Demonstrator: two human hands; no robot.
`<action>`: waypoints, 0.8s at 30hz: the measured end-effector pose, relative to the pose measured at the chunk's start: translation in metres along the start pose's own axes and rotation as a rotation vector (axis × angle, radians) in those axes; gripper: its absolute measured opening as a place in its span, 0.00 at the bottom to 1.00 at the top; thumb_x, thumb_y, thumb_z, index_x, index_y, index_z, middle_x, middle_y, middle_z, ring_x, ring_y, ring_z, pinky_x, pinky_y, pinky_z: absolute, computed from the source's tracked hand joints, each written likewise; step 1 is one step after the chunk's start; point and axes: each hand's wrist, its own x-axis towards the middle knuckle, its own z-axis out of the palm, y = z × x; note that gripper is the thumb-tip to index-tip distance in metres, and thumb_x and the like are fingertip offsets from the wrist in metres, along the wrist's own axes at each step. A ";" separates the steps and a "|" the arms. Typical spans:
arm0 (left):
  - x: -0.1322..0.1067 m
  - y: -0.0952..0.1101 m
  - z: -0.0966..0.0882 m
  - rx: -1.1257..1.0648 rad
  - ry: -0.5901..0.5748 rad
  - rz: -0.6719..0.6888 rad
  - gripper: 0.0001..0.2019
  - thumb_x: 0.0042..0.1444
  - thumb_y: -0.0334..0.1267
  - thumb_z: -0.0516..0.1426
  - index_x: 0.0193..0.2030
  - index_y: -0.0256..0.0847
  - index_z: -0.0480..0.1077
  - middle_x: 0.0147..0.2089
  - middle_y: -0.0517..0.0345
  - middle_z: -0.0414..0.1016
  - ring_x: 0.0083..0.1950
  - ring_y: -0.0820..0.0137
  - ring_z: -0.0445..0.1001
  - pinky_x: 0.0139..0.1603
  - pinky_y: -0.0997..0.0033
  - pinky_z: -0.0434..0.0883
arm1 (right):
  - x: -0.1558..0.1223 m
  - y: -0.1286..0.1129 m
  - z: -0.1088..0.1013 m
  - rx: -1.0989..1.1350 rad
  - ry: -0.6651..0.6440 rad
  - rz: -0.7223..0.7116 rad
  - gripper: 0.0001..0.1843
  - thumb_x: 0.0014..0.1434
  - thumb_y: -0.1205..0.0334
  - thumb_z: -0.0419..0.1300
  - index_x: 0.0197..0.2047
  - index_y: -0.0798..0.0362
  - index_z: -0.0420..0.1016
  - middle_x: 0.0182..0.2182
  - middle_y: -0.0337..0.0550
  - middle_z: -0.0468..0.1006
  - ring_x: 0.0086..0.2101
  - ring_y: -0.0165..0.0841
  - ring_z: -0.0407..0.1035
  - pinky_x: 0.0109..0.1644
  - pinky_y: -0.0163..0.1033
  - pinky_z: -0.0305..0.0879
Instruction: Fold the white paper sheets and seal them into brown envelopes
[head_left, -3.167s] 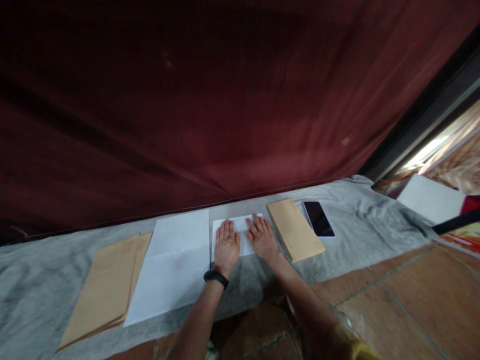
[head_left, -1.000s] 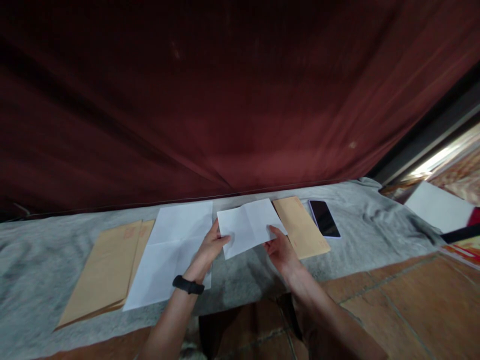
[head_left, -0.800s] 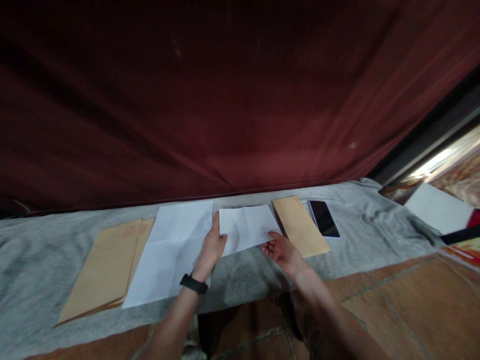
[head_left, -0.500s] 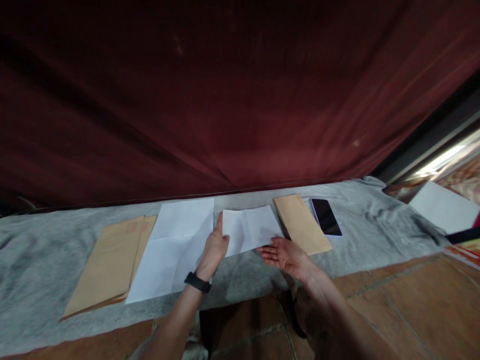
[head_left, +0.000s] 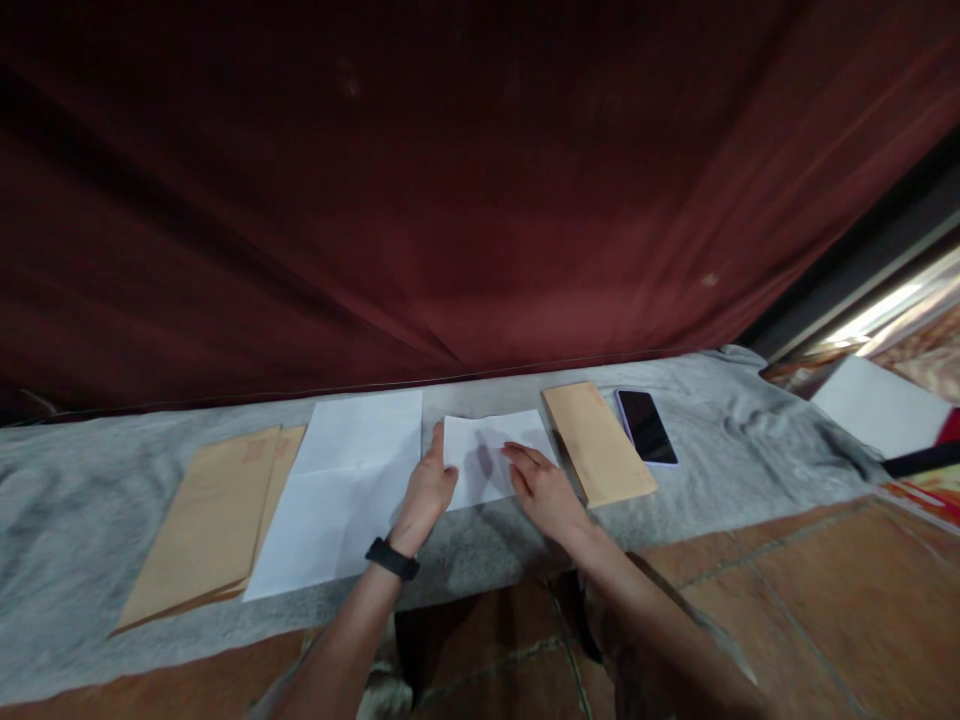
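Note:
A folded white sheet of paper (head_left: pixel 469 435) lies in front of me on a grey cloth. My left hand (head_left: pixel 427 495), with a black band on its wrist, rests at the sheet's left edge, index finger stretched along it and thumb out to the side. Over the right part of the sheet is my right hand (head_left: pixel 546 492), fingers extended to the left; whether they touch the paper I cannot tell. To the left is a larger unfolded white sheet (head_left: pixel 367 430) with crease lines. A brown envelope (head_left: pixel 600 440) lies just right of the folded sheet.
More brown envelopes (head_left: pixel 202 510) overlap at the left. A phone (head_left: pixel 647 428) lies beyond the right envelope. The grey cloth (head_left: pixel 750 440) covers a long, narrow surface before a dark red curtain (head_left: pixel 450 200). Tiled floor (head_left: pixel 795 600) shows below; a white object (head_left: pixel 877 405) is at far right.
My right hand has turned from palm up at the folded sheet's lower right corner to palm down over the sheet. The sheet lies flatter. My left hand has stayed at its edge.

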 end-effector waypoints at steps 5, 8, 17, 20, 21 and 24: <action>-0.002 0.000 -0.002 0.050 0.004 -0.015 0.43 0.57 0.29 0.53 0.77 0.31 0.40 0.57 0.40 0.79 0.50 0.60 0.80 0.51 0.67 0.72 | 0.011 0.011 0.019 -0.403 -0.142 -0.219 0.27 0.67 0.71 0.52 0.68 0.56 0.66 0.66 0.54 0.67 0.66 0.41 0.59 0.71 0.54 0.59; -0.003 0.001 -0.003 0.077 0.001 -0.028 0.43 0.57 0.30 0.54 0.77 0.32 0.39 0.51 0.44 0.81 0.48 0.61 0.81 0.48 0.68 0.72 | 0.012 0.016 0.025 -0.450 -0.169 -0.224 0.26 0.69 0.68 0.50 0.69 0.57 0.65 0.67 0.54 0.66 0.66 0.41 0.59 0.71 0.54 0.57; -0.012 0.000 0.003 0.161 0.120 0.088 0.38 0.58 0.27 0.53 0.75 0.33 0.48 0.55 0.39 0.78 0.52 0.59 0.80 0.53 0.64 0.73 | 0.009 0.017 0.029 -0.461 -0.135 -0.207 0.28 0.69 0.69 0.49 0.70 0.56 0.62 0.68 0.53 0.65 0.67 0.43 0.58 0.71 0.56 0.57; -0.019 0.002 0.005 0.259 0.223 0.194 0.31 0.60 0.25 0.50 0.71 0.30 0.56 0.61 0.34 0.72 0.56 0.56 0.77 0.57 0.58 0.72 | 0.008 0.019 0.032 -0.450 -0.125 -0.209 0.28 0.68 0.70 0.49 0.70 0.55 0.62 0.67 0.54 0.65 0.67 0.44 0.58 0.71 0.58 0.57; -0.021 0.004 0.007 0.300 0.262 0.224 0.29 0.61 0.24 0.49 0.70 0.29 0.58 0.62 0.32 0.70 0.59 0.55 0.75 0.59 0.55 0.71 | 0.008 0.020 0.033 -0.438 -0.119 -0.210 0.28 0.68 0.70 0.49 0.70 0.55 0.62 0.67 0.54 0.65 0.67 0.44 0.58 0.71 0.59 0.57; -0.030 0.012 0.014 0.363 0.309 0.321 0.22 0.63 0.25 0.48 0.63 0.30 0.67 0.63 0.35 0.69 0.64 0.54 0.70 0.64 0.52 0.67 | 0.009 0.028 0.035 -0.358 -0.096 -0.219 0.28 0.67 0.71 0.49 0.69 0.55 0.64 0.67 0.54 0.66 0.67 0.43 0.59 0.70 0.59 0.58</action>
